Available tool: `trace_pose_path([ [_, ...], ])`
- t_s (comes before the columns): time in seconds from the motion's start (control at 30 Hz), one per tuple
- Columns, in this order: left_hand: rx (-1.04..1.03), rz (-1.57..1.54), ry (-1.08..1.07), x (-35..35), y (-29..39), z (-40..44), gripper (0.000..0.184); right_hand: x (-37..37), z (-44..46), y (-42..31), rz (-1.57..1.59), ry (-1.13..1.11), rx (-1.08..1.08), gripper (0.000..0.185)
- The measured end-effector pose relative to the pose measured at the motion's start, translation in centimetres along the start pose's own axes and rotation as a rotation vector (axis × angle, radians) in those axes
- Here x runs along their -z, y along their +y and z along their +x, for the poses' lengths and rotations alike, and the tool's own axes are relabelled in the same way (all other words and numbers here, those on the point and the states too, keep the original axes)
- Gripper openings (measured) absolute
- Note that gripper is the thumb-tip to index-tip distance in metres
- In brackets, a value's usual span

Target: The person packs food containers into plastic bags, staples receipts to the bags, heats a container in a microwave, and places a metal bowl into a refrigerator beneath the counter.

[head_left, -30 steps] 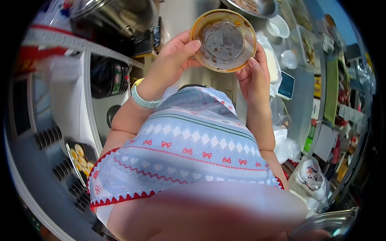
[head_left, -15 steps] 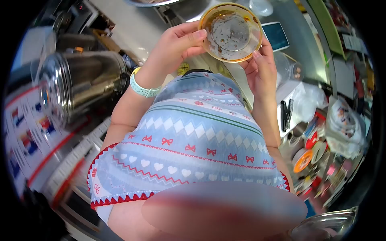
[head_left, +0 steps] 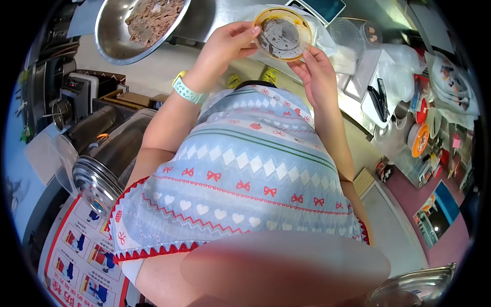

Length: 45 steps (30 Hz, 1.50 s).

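Observation:
Between my two hands is a round, see-through plastic bowl (head_left: 283, 37), with orange-brown residue round its rim and dark specks on its bottom. My left hand (head_left: 232, 43) pinches the left rim, the thumb lying on top. At the lower right edge, my right hand (head_left: 314, 71) grips the rim between thumb and fingers. Up and to the left stands a large metal basin (head_left: 116, 48) holding brownish shredded meat (head_left: 153, 20). Just above the bowl lies a device with a dark screen (head_left: 323, 7).
Clear plastic tubs (head_left: 348, 33) and a white tray with black tongs (head_left: 378, 100) stand on the metal counter at right. Beyond them are an orange tape roll (head_left: 420, 140) and plastic bags (head_left: 450, 84). Large steel pots (head_left: 117, 148) are at left, near a printed poster (head_left: 87, 250).
My view has swung round, so the basin of meat now shows at upper left. Both hands still hold the bowl, which appears slightly higher and more tilted.

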<state>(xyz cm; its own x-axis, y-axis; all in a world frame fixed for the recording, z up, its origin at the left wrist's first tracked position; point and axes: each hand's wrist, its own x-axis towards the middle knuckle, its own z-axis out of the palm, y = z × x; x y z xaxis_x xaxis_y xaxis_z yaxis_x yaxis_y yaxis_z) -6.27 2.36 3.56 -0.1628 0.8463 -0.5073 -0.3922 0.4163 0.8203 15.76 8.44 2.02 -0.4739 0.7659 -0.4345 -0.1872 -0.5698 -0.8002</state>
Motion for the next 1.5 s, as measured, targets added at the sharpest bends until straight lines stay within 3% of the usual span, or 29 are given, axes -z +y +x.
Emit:
trace_pose_path([
  [0.13,-0.022,0.050,-0.023,0.7,0.2,3.9,0.040,0.5,3.8,0.3,-0.005,0.030,-0.010,0.032],
  [0.2,-0.195,0.095,-0.083,-1.1,-1.2,0.9,0.043,1.1,2.0,0.8,0.133,0.044,0.053,0.033],
  [0.33,-0.302,0.089,-0.081,-3.2,-0.6,2.2,0.050,2.3,5.3,-1.4,0.155,-0.030,0.061,0.036],
  [0.4,-0.280,-0.026,-0.332,-4.1,-0.4,2.5,0.055,4.4,6.4,-2.7,0.157,-0.081,0.017,0.045],
  [0.43,-0.265,-0.002,-0.353,-5.3,-2.3,-1.5,0.053,5.5,3.0,-2.6,0.165,-0.146,-0.032,0.046],
  [0.53,-0.215,-0.096,-0.503,-6.5,-1.6,1.2,0.050,8.3,5.1,-5.9,0.316,-0.285,-0.146,0.044],
  [0.57,-0.269,-0.086,-0.515,-7.0,-1.6,2.1,0.049,8.8,5.5,-6.7,0.341,-0.193,-0.160,0.042],
  [0.8,-0.357,-0.189,-0.553,-8.4,-0.7,-0.4,0.045,9.4,3.8,-8.7,0.385,-0.354,-0.131,0.043],
  [0.9,-0.337,-0.138,-0.560,-7.6,-0.7,-1.1,0.032,8.7,2.6,-9.1,0.310,-0.302,-0.074,0.041],
  [0.97,-0.314,0.187,-0.292,-5.8,-0.3,-1.3,0.023,7.2,2.3,-9.4,0.239,-0.224,-0.032,0.040],
  [1.0,-0.311,0.196,-0.287,-4.5,-0.4,-1.4,0.023,5.9,2.2,-9.1,0.090,-0.108,-0.012,0.039],
  [1.07,-0.764,0.782,0.303,-1.4,-0.5,-1.2,0.034,5.1,3.1,-7.6,-0.032,-0.008,0.005,0.038],
  [1.1,-0.764,0.805,0.302,-0.2,-1.2,-0.4,0.034,5.8,4.1,-6.0,-0.170,0.008,-0.024,0.037],
  [1.17,-0.875,1.123,0.740,1.5,-4.0,1.2,0.052,6.1,5.2,-3.2,-0.267,0.072,-0.043,0.034],
  [1.2,-0.874,1.135,0.739,2.1,-5.2,1.9,0.052,5.7,5.7,-2.4,-0.256,0.069,-0.045,0.034],
  [1.27,-0.582,0.942,0.584,2.8,-6.5,2.9,0.058,4.9,6.2,-1.5,-0.584,0.126,0.000,0.032],
  [1.33,-0.520,0.865,0.498,2.7,-6.2,3.0,0.056,4.1,5.9,-1.7,-0.573,0.139,0.015,0.032],
  [1.4,-0.456,0.784,0.409,2.6,-5.8,2.8,0.055,3.7,5.4,-2.5,-0.195,0.091,-0.030,0.034],
  [1.5,-0.445,0.737,0.421,2.1,-5.2,2.1,0.052,4.2,4.6,-4.9,-0.045,-0.064,-0.018,0.034],
])
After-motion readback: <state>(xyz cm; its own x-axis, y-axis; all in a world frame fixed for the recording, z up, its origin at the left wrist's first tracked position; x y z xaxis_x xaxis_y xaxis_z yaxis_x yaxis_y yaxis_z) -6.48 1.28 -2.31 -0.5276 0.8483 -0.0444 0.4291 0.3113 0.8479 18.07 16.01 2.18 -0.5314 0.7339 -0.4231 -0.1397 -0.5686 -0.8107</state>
